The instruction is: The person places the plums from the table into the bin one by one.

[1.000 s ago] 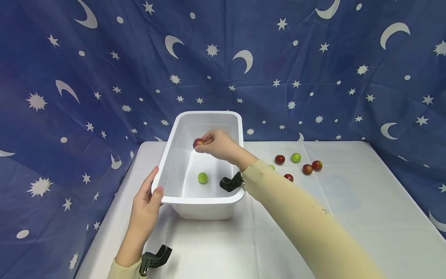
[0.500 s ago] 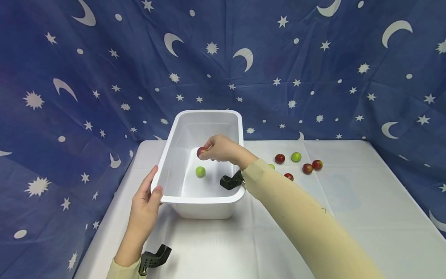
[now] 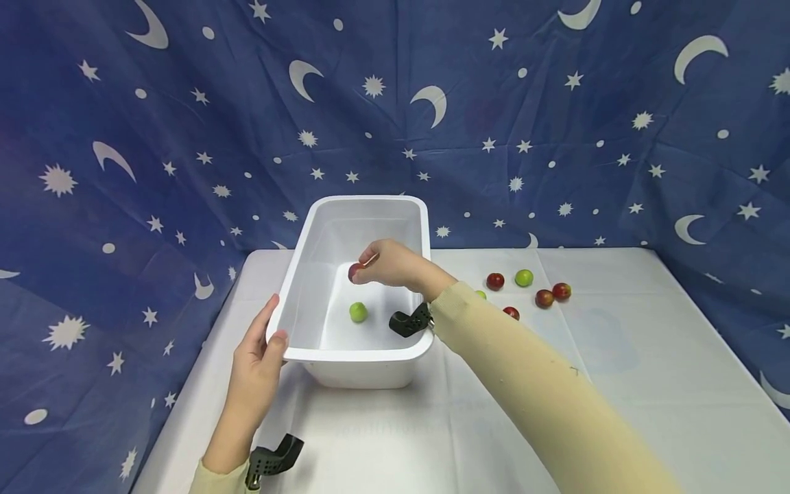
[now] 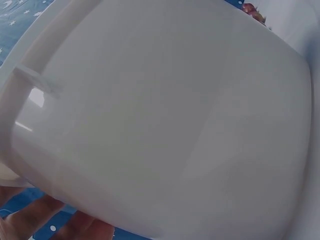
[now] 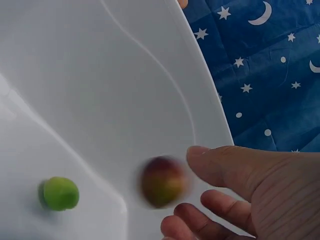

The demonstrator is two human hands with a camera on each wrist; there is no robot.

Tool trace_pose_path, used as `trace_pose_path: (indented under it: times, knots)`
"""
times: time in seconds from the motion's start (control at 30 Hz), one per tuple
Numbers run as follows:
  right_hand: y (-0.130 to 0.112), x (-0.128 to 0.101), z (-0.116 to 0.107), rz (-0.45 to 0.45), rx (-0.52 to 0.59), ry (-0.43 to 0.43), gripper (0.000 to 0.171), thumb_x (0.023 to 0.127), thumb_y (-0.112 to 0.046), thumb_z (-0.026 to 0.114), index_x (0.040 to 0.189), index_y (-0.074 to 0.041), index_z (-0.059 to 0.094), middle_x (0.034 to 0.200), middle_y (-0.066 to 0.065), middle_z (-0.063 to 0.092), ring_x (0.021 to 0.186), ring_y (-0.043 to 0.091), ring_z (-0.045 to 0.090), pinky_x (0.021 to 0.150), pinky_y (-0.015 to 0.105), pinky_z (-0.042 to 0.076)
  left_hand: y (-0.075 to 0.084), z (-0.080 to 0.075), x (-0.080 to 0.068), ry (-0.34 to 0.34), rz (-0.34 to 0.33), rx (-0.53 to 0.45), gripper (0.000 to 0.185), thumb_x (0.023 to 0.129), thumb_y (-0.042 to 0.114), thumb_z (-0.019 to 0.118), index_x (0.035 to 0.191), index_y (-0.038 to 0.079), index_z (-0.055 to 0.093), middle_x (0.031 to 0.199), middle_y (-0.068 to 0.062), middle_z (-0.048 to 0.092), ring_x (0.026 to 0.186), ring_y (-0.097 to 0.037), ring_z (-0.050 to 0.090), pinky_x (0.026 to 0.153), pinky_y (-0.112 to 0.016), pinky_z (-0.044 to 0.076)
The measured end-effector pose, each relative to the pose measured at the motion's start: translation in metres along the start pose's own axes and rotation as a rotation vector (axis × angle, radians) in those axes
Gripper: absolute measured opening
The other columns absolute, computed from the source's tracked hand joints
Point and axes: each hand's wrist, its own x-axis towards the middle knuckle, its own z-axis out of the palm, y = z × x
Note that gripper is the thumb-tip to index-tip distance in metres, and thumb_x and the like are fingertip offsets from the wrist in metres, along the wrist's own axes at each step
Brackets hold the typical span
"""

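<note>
The white counter [image 3: 617, 384] carries a white tub [image 3: 364, 202]. The left grip [image 3: 259, 357] clasps the tub's near-left rim, thumb hooked over the edge, steadying it. The right grip [image 3: 389, 264] reaches inside the tub. In the wrist view its fingers are spread and the red fruit [image 5: 163, 181] is blurred just off the thumb, so it looks released. The step in hand seems to be dropping that fruit into the tub, above the floor where a green fruit [image 3: 358, 312] lies. Loose fruits [image 3: 524, 278] sit right of the tub. The next move likely calls for lifting the right grip clear of the tub wall and reaching right.
</note>
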Motion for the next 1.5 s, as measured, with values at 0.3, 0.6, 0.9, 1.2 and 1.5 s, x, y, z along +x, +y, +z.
trace_pose_path:
  times: [0.3,0.6,0.9,1.2,1.5]
  knots:
    - [-0.009,-0.021,-0.020,-0.241,0.025,0.048,0.038,0.086,-0.027,0.073,0.119,-0.011,0.062,0.111,0.000,0.063,0.101,0.015,0.059,0.086,0.032,0.049,0.001,0.000,0.000,0.006,0.004,0.002,0.050,0.102,0.008,0.045,0.150,0.019,0.038,0.150,-0.004,0.037,0.117,-0.016,0.050,0.080,-0.019,0.051]
    - [0.008,-0.056,-0.059,-0.274,0.078,0.158,0.038,0.086,-0.033,0.073,0.119,-0.017,0.064,0.114,-0.002,0.064,0.100,0.014,0.060,0.087,0.034,0.050,0.002,-0.001,0.000,0.006,0.000,0.013,0.050,0.102,0.009,0.045,0.150,0.022,0.038,0.151,-0.003,0.035,0.121,-0.019,0.047,0.081,-0.019,0.051]
    - [0.060,-0.075,-0.081,-0.191,0.082,0.229,0.050,0.084,-0.043,0.074,0.124,-0.015,0.060,0.113,0.000,0.062,0.101,0.017,0.058,0.088,0.036,0.050,0.001,-0.001,0.000,-0.002,-0.016,0.011,0.050,0.103,0.011,0.043,0.150,0.027,0.037,0.153,-0.001,0.033,0.124,-0.028,0.045,0.081,-0.020,0.051]
    - [0.115,-0.093,-0.095,-0.058,0.068,0.244,0.064,0.081,-0.052,0.073,0.132,-0.018,0.053,0.117,0.003,0.061,0.104,0.021,0.058,0.083,0.040,0.052,0.001,0.001,0.000,0.003,-0.036,0.017,0.050,0.103,0.012,0.043,0.149,0.030,0.038,0.152,0.001,0.034,0.125,-0.027,0.045,0.082,-0.022,0.051]
    - [0.168,-0.106,-0.100,0.013,0.056,0.267,0.070,0.081,-0.054,0.072,0.133,-0.011,0.051,0.118,0.006,0.060,0.108,0.022,0.057,0.091,0.041,0.049,0.001,0.002,0.000,0.006,-0.026,0.027,0.050,0.103,0.012,0.043,0.149,0.030,0.038,0.152,0.002,0.034,0.124,-0.026,0.045,0.081,-0.020,0.051]
